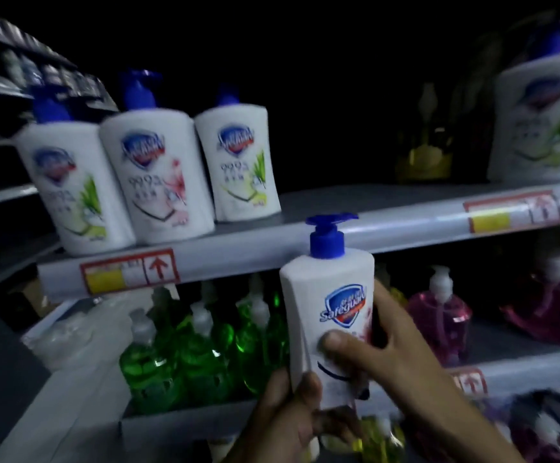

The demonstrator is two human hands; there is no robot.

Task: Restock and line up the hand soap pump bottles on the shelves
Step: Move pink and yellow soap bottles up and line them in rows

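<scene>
I hold a white hand soap bottle (325, 302) with a blue pump upright in front of the upper shelf's edge (272, 248). My left hand (285, 416) grips its base from below. My right hand (385, 349) wraps its lower body, thumb pressed on the label. On the upper shelf three matching white bottles (158, 175) stand in a slanted row at the left, and one more white bottle (539, 118) stands at the far right. The shelf between them is bare.
Green pump bottles (202, 349) crowd the lower shelf at the left, pink ones (439, 315) at the right. Red and yellow price tags (128, 270) sit on the shelf edges. More bottles (546, 426) show at the bottom right. Dark shelving runs along the far left.
</scene>
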